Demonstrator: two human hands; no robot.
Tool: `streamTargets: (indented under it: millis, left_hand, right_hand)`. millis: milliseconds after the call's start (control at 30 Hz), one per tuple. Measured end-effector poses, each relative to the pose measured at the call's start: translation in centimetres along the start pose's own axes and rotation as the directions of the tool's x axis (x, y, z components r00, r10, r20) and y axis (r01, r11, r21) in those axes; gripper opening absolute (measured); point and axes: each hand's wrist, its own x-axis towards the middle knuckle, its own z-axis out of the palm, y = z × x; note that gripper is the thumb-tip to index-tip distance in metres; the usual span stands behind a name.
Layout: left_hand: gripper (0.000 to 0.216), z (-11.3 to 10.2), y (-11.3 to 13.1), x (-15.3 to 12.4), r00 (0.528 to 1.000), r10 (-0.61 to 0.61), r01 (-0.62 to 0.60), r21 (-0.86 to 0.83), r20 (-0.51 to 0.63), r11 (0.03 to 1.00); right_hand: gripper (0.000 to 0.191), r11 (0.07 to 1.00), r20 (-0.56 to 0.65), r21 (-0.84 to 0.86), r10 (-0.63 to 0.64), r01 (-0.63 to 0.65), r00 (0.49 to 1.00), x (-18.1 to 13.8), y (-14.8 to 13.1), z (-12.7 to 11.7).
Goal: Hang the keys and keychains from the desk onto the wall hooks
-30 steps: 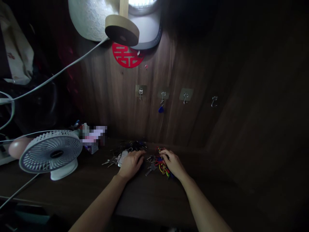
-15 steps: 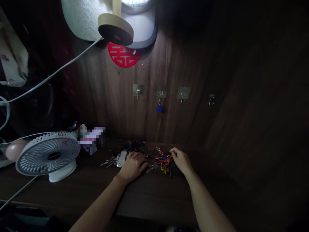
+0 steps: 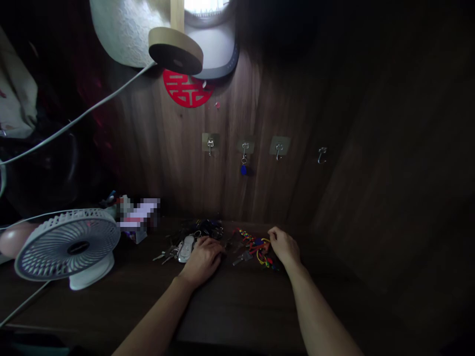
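Note:
My right hand is closed at the fingertips on the edge of a bunch of keys with colourful braided cords, in red, yellow and blue. A silver key from this bunch lies flat on the dark wooden shelf. To the left, my left hand rests palm down with fingers laid over the edge of a second pile of keys; its fingertips are partly hidden. Beside it lies a silver-grey remote fob, with loose keys fanned out to its left and dark keys behind.
Metal hooks line the wooden back wall; a blue key tag hangs from one. A white fan and a small blurred box stand left. A lamp base with a white cable hangs above.
My right hand has moved slightly right, drawing the corded keys with it, away from my left hand. My left hand stays over its pile. The whole view has shifted a little.

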Motion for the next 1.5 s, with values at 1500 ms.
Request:
streamTargets:
  millis: [1500]
  left_hand:
    - [0.029,-1.3,-2.7,-1.0,0.906,-0.354,0.379,0.071,-0.233,0.923]
  right_hand:
    - [0.018,0.565,-0.021,0.356,-0.791,0.744,0.611,-5.0,-7.8,-0.2]
